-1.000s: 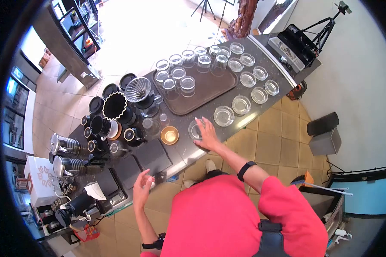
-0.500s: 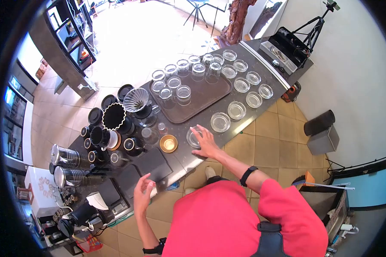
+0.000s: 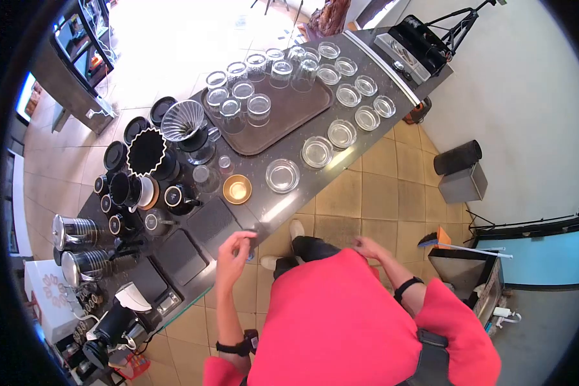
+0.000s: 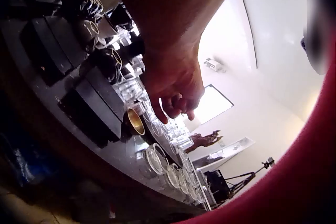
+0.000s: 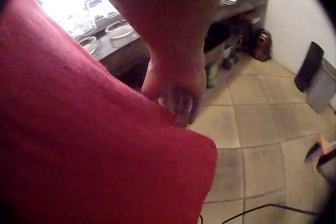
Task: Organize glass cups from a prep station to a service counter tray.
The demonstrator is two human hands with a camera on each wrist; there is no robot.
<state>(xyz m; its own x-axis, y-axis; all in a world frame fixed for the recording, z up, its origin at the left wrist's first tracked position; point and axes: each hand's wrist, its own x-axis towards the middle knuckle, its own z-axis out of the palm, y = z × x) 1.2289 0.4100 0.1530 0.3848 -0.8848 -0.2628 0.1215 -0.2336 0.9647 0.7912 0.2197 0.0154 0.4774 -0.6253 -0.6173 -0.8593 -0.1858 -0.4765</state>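
Observation:
My left hand (image 3: 233,251) hovers by the counter's front edge with fingers loosely bent, nothing in them. Close beyond it lie dark ribbed mats (image 3: 213,224) and a small gold bowl (image 3: 237,189). My right hand (image 3: 372,249) hangs low beside the red shirt, away from the counter; in the right wrist view its relaxed fingers are partly hidden by the shirt. A round clear glass dish (image 3: 282,175) rests on the counter right of the bowl. Several similar dishes (image 3: 317,152) form rows toward the far right.
A brown tray (image 3: 273,136) carries several upturned glasses. Black mugs (image 3: 177,197), a glass dripper (image 3: 183,121) on a server and steel French presses (image 3: 77,268) crowd the left side. A metal strip (image 3: 383,67) crosses the counter near a black case (image 3: 419,42).
My right hand has left the glass dish and drawn back to beside my body. My left hand stays near the counter edge, its fingers more bent. The head view has shifted.

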